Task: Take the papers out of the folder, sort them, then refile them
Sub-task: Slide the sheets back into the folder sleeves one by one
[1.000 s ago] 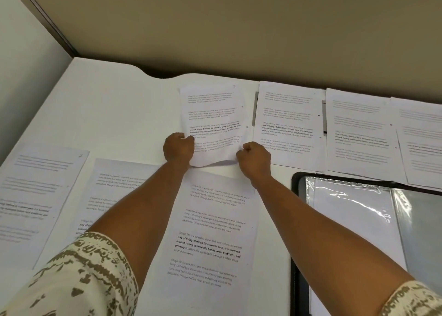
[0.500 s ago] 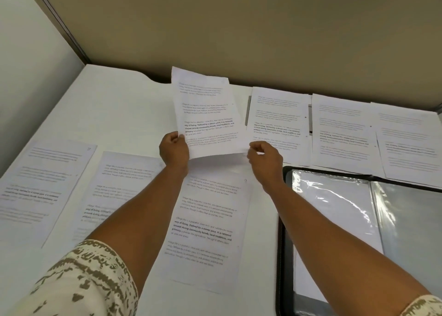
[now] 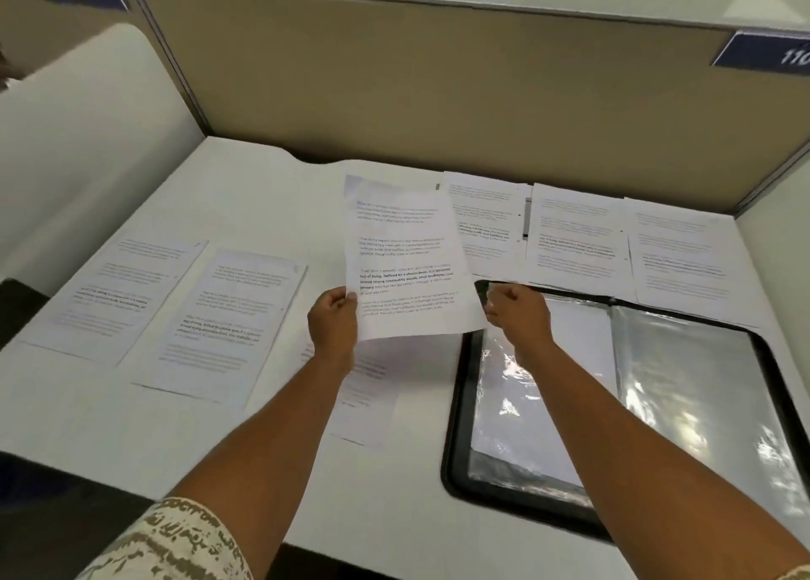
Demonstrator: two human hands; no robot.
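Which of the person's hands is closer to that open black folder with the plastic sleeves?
The right hand. It hovers over the top-left corner of the folder, pinching the lifted sheet. The left hand grips the sheet's other bottom corner, off to the folder's left.

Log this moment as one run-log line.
phase: sorting | left hand: grips sheet | right hand: at sheet's right edge, grip unclear | sheet: raised off desk | folder: open, right of hands
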